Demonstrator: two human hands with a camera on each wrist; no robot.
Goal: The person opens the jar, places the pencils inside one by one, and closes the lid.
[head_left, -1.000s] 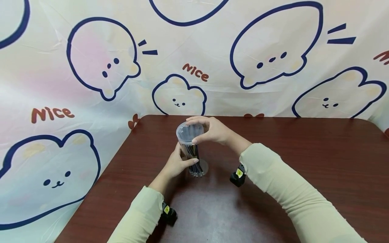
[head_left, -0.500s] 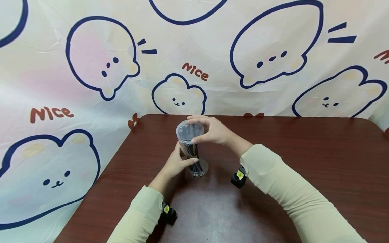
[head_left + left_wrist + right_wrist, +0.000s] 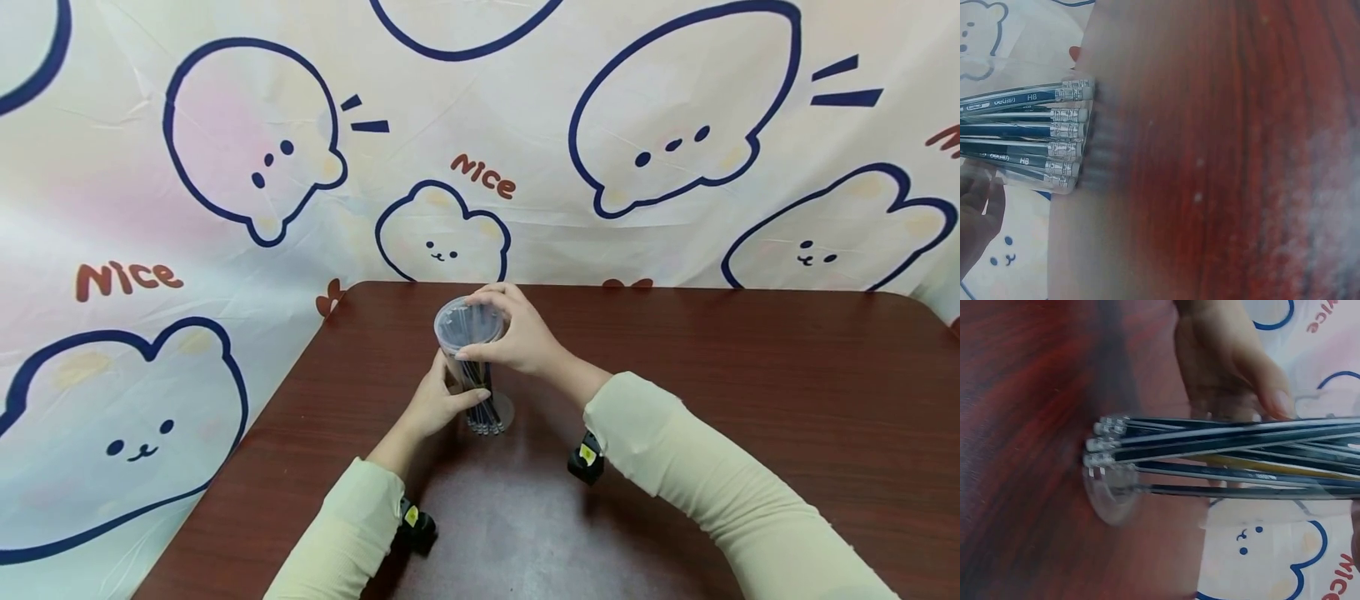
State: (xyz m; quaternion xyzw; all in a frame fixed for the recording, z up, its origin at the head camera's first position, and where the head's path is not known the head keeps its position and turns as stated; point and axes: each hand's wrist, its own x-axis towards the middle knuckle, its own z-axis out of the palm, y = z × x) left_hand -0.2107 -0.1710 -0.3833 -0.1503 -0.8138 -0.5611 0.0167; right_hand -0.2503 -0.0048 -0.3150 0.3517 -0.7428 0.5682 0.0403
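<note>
A clear plastic tube (image 3: 454, 367) stands on the table in front of me, with several dark HB pencils (image 3: 1029, 130) inside. The pencils' silver ferrules and eraser ends are at the bottom. Around the tube's side, below the top, my left hand (image 3: 432, 407) holds it with the thumb in front. A translucent lid (image 3: 467, 325) sits on the top end, and my right hand (image 3: 522, 335) grips its right rim between thumb and fingers. In the right wrist view the left hand (image 3: 1229, 362) shows behind the pencils, while the right hand is mostly outside that view.
The dark red-brown wooden table (image 3: 750, 400) spreads widely to the right and toward me. A pale cloth backdrop (image 3: 540, 242) with bear drawings hangs along the back and left edges. Black wrist cameras sit under both sleeves.
My right hand has turned around the lid's rim, its thumb moving left along the front and its wrist dropping slightly. The left hand and the tube have stayed in place.
</note>
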